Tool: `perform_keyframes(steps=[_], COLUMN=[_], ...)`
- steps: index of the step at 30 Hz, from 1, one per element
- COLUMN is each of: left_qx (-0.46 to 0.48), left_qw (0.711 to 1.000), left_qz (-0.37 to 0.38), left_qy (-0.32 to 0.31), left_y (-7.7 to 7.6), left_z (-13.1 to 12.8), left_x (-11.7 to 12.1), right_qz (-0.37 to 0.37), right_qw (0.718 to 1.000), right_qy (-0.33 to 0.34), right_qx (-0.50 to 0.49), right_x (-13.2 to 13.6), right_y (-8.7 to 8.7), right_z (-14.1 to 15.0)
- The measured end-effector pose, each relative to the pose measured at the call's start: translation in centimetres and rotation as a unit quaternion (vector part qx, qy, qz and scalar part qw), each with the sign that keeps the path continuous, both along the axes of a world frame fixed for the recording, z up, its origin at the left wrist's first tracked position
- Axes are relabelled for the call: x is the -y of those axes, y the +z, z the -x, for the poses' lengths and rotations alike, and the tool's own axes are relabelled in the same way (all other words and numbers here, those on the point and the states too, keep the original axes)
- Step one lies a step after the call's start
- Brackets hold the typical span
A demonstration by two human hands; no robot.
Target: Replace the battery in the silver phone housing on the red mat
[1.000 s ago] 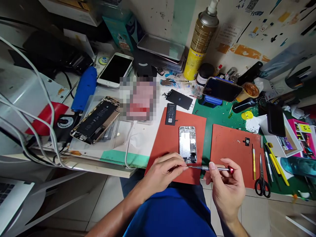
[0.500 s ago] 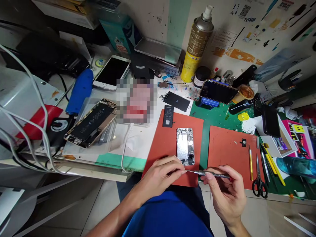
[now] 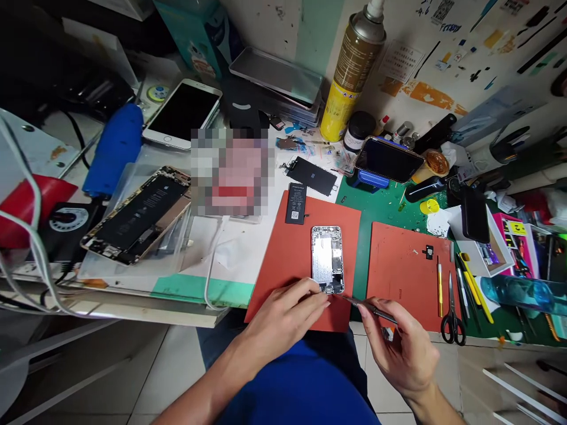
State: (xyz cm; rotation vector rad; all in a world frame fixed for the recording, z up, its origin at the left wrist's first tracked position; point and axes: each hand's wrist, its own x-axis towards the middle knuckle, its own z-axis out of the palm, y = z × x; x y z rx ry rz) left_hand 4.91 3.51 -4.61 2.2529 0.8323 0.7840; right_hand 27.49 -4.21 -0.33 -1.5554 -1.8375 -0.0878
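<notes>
Left hand (image 3: pixel 283 319) is curled at the bottom edge of the one opened phone housing (image 3: pixel 328 260), can't tell if it's gripping, on the left of two red mats (image 3: pixel 336 221). Right hand (image 3: pixel 401 348) pinches one small screwdriver (image 3: pixel 370 309), tip just off that edge.

The right hand (image 3: pixel 401 348) has tilted the precision screwdriver (image 3: pixel 370 309) off the level, drawing its tip away from the fingertips (image 3: pixel 325 302) of the left hand (image 3: pixel 283 319). The tip now sits just beside the lower end of the opened phone (image 3: pixel 328 260). The whole bench (image 3: pixel 234 260) lies further left in the frame.
</notes>
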Motion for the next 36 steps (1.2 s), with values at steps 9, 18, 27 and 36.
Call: perform_keyframes(steps=[9, 18, 27, 36], left_qx=[-0.072, -0.088, -0.085, -0.052], left_qw=[0.994, 0.993, 0.994, 0.998], left_qz=[-0.081, -0.081, -0.071, -0.035], left_qy=[-0.001, -0.012, -0.009, 0.014], left_y=[-1.4, -1.7, -1.6, -0.9], left_z=[-0.1, -0.1, -0.1, -0.6], left_x=[0.6, 0.9, 0.9, 0.6], right_qz=[0.012, 0.007, 0.026, 0.045], right_qw=[0.997, 0.996, 0.993, 0.966], right_qy=[0.003, -0.002, 0.088, 0.202], right_qx=[0.071, 0.094, 0.081, 0.154], right_x=[-1.0, -1.3, -1.2, -3.7], right_y=[0.8, 1.1, 1.0, 3.1], right_z=[0.6, 0.8, 0.0, -0.1])
